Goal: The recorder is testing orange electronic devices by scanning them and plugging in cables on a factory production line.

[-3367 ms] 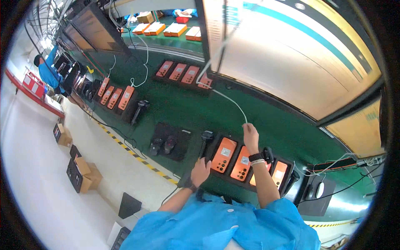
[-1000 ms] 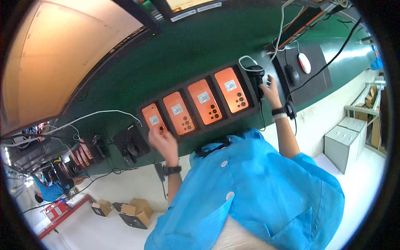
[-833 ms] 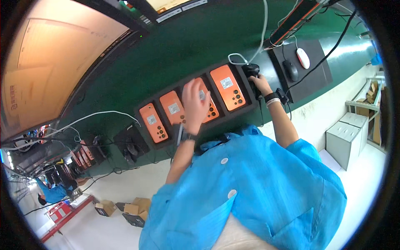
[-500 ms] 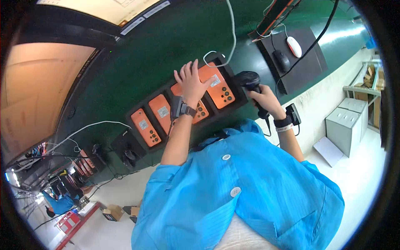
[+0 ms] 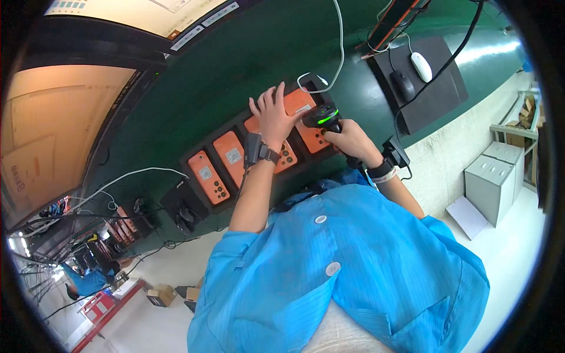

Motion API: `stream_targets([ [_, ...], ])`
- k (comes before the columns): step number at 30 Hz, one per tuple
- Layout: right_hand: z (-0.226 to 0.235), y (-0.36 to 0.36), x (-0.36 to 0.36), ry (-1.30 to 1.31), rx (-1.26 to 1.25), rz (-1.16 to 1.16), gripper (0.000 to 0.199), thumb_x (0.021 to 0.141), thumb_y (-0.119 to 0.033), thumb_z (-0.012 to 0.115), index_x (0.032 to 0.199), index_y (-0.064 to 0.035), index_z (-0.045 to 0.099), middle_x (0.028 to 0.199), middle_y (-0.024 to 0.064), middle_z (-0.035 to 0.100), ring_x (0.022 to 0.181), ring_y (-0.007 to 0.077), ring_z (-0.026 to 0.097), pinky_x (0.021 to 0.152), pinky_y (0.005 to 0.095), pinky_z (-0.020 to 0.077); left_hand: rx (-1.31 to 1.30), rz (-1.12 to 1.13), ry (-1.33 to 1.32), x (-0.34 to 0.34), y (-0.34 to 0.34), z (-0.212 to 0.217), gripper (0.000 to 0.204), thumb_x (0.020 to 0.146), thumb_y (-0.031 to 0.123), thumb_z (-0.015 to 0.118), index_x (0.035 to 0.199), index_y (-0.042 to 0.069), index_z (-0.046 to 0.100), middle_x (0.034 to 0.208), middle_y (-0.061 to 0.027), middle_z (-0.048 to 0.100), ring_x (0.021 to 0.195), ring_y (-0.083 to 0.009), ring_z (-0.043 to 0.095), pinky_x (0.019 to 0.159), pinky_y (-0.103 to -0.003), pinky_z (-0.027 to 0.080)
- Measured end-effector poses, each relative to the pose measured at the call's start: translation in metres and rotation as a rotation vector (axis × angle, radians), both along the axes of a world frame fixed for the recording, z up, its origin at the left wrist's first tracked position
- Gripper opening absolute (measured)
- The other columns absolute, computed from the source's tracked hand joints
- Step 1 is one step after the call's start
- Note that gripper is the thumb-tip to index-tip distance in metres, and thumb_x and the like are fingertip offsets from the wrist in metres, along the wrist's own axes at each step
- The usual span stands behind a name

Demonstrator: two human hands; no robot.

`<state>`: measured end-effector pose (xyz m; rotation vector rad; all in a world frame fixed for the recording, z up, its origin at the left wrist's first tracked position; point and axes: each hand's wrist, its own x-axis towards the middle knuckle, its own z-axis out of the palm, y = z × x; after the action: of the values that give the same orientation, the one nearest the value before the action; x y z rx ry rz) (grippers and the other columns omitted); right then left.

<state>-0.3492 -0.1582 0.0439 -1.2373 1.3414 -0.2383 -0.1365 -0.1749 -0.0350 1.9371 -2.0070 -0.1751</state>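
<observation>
Several orange phones lie back side up, side by side, in a black tray. My left hand is spread over the third phone from the left, its thumb reaching to the rightmost phone. In my right hand is a black barcode scanner, gripped by its handle, with a green light lit on its head. The scanner head hangs over the rightmost phone and hides part of its label. Uncovered are the leftmost phone and the second phone, each with a white label.
A white cable curls down to the tray's far edge. On a dark mat to the right sit a white mouse and a black mouse. Left of the tray is a black stand. Monitors rise at the far left.
My right hand has moved left with the barcode scanner, bringing it over the rightmost phone. A green light now shows on the scanner. My left hand stays nearly in place.
</observation>
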Motion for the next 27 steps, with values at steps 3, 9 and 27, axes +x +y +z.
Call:
stream_targets([
  [3,-0.003,-0.005,-0.012,-0.041,0.012,-0.056,0.028,0.077,-0.021,0.063,0.080,0.0064,0.060,0.059,0.0078,0.058,0.053,0.0147,0.059,0.050,0.0300,0.0466,-0.022,0.008,0.032,0.000,0.002,0.005,0.079,0.074,0.062,0.066,0.133,0.013,0.045,0.132,-0.0138,0.041,0.127,-0.0336,0.035,0.108,-0.062,0.015],
  [9,-0.077,-0.053,-0.058,0.133,-0.240,-0.357,0.027,0.077,-0.021,0.064,0.086,0.0043,0.059,0.067,0.0091,0.061,0.058,0.0163,0.060,0.055,0.0309,0.0484,-0.042,0.024,-0.044,-0.011,0.012,0.007,0.062,0.078,0.046,0.070,0.124,0.012,0.050,0.136,-0.0194,0.035,0.128,-0.0402,0.031,0.103,-0.070,0.019],
  [27,-0.121,-0.123,0.005,0.190,-0.650,0.169,0.015,0.081,-0.007,0.054,0.086,-0.0004,0.067,0.087,0.0260,0.064,0.086,0.0436,0.061,0.076,0.0475,0.0493,-0.064,0.071,0.073,-0.021,0.017,-0.002,0.037,0.084,0.033,0.063,0.108,0.005,0.060,0.131,-0.0202,0.040,0.126,-0.0388,0.034,0.103,-0.068,0.020],
])
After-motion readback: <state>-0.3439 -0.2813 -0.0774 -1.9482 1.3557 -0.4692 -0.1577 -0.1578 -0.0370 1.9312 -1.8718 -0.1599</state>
